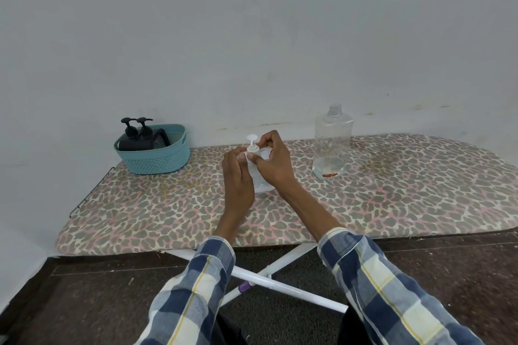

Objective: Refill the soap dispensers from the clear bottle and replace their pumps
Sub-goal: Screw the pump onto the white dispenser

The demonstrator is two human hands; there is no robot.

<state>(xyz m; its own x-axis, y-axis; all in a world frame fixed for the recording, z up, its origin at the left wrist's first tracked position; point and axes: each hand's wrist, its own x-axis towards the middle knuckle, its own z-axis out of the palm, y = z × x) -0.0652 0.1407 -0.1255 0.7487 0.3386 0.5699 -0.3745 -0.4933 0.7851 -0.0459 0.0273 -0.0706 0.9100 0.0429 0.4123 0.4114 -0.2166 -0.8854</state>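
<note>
Clear plastic dispenser [262, 179] stands upright mid-board on the leopard-print ironing board [392, 190], white pump [252, 144] seated in its neck. Left hand [238, 173] wraps the body, fingers curled round the left side; right hand [273, 162] has fingers and thumb pinched on the pump collar. Reads as threading the pump down, though whether it's fully tight I can't tell, since the hands hide the collar. Clear bottle [332, 143] stands well apart to the right, uncapped, with only a shallow layer of liquid at the bottom. Two black pump dispensers [137, 134] sit in the teal basket [157, 159] at far left, pumps on; fill state not visible. Handling, my estimate: the small dispenser is light, thin-walled and likely slick if any soap ran down it, so a hard squeeze on the body could flex it and burp liquid out of the neck. Best hold is low-to-mid body with a firm but not crushing grip, torque applied at the ribbed collar only, not the pump head, whose stem is thin and would spin or bend. Padded board cover is soft, so the base can rock; keep the left hand down on it. Big bottle is tall, near empty, open-topped: tippy, so take it at the waist.
</note>
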